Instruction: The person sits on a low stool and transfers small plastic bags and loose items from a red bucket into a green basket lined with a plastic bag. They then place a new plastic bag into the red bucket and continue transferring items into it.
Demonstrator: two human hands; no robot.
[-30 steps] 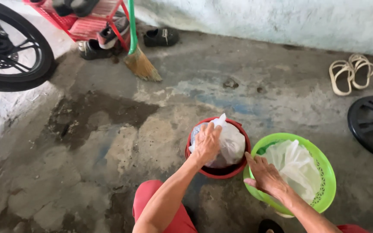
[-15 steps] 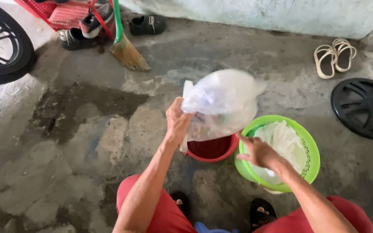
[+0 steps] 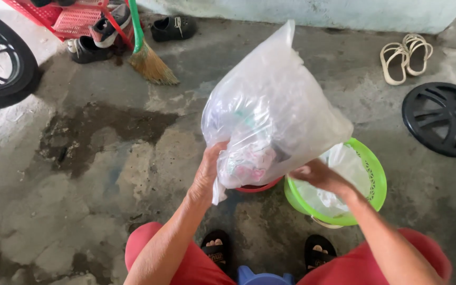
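Both hands are closed on a large, translucent, crumpled plastic bag (image 3: 273, 121), which is held up in the air over the two basins. Its lower left edge is clamped by the left hand (image 3: 207, 177), and its lower right side is gripped from beneath by the right hand (image 3: 317, 177). A second ago the bag was sitting inside the small red plastic basin (image 3: 257, 187) with only the left hand on it; it has since been lifted clear, so that the bag's weight is now carried wholly by the hands. Only a sliver of the red basin's rim is visible under the bag, and what it holds cannot be told. Pale, patterned cloth-like contents are seen pressed against the bag's lower wall. The round green plastic basket (image 3: 370, 174) just beside the red basin is filled with another crumpled clear plastic sheet (image 3: 344, 169). A straw broom (image 3: 149, 60), dark shoes (image 3: 172, 26) and white sandals (image 3: 405, 55) are left on the stained concrete floor (image 3: 80, 174).
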